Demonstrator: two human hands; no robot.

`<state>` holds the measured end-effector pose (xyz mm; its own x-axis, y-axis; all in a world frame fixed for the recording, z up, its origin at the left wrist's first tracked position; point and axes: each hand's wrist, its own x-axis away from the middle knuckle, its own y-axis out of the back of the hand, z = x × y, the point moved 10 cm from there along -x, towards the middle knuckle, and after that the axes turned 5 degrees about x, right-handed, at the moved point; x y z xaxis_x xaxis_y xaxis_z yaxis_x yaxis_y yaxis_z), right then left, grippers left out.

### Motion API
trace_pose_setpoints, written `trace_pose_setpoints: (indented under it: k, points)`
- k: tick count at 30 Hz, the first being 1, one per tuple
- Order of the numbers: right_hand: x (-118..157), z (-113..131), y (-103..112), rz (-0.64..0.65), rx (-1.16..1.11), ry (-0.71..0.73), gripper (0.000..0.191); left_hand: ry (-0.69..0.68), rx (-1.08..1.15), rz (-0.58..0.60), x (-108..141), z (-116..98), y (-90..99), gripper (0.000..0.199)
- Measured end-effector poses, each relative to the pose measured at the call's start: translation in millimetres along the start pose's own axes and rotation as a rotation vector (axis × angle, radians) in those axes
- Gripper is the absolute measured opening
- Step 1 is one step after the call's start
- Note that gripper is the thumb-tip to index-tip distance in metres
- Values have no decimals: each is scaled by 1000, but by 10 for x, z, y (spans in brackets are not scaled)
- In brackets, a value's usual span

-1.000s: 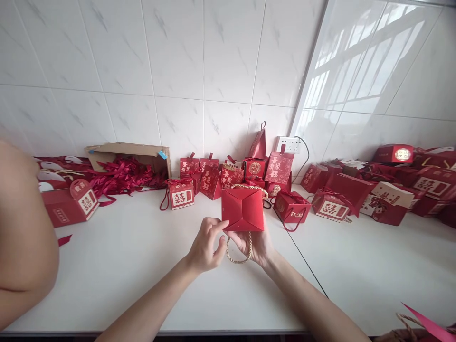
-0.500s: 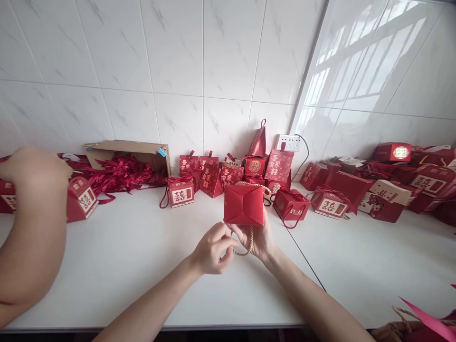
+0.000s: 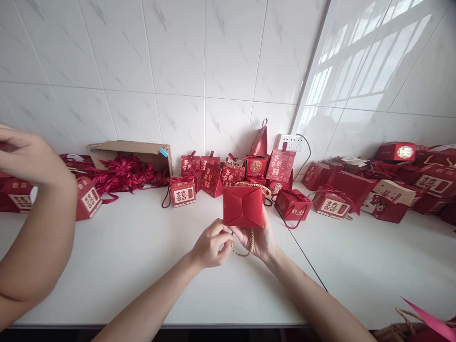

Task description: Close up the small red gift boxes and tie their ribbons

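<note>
My right hand (image 3: 264, 242) holds a small red gift box (image 3: 243, 206) from behind and below, its panel with folded creases turned toward me. A beige twisted cord (image 3: 245, 255) hangs in a loop under the box, and more of it runs along the top edge. At the loop's left side my left hand (image 3: 213, 244) has its fingers curled together in a pinch at the cord. The box hides part of the right fingers and the far side of the box.
Finished-looking red boxes (image 3: 212, 179) stand along the tiled wall; more pile up at right (image 3: 388, 199). A cardboard box (image 3: 130, 146) spills red ribbons (image 3: 128, 173). Another person's arm (image 3: 42, 228) reaches in at left. A power strip (image 3: 290, 141) lies against the wall.
The other person's hand at left has moved lower and turned. My hands and the red gift box stay nearly in place; my left fingers shift slightly at the cord.
</note>
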<state>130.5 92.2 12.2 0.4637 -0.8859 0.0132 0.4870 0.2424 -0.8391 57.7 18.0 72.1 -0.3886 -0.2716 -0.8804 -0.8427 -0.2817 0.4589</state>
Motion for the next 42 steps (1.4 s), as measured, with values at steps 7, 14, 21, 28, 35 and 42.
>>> trace_pose_setpoints:
  k: [7,14,21,28,35,42]
  points:
    - [26,-30,-14,0,-7,-44,54,40,15,17,25,53,-25,22]
    - [19,-47,-24,14,-14,-70,56,44,24,22,29,58,-31,21]
    - [27,-55,-45,32,-14,-84,57,35,39,26,12,37,-35,22]
    - [36,-57,-31,-1,-6,-84,57,37,42,31,8,32,-29,22]
    - [35,-50,-35,8,-4,-80,57,37,32,23,12,33,-28,22]
    - [26,-45,-27,26,-4,-68,53,34,25,17,-1,28,-15,22]
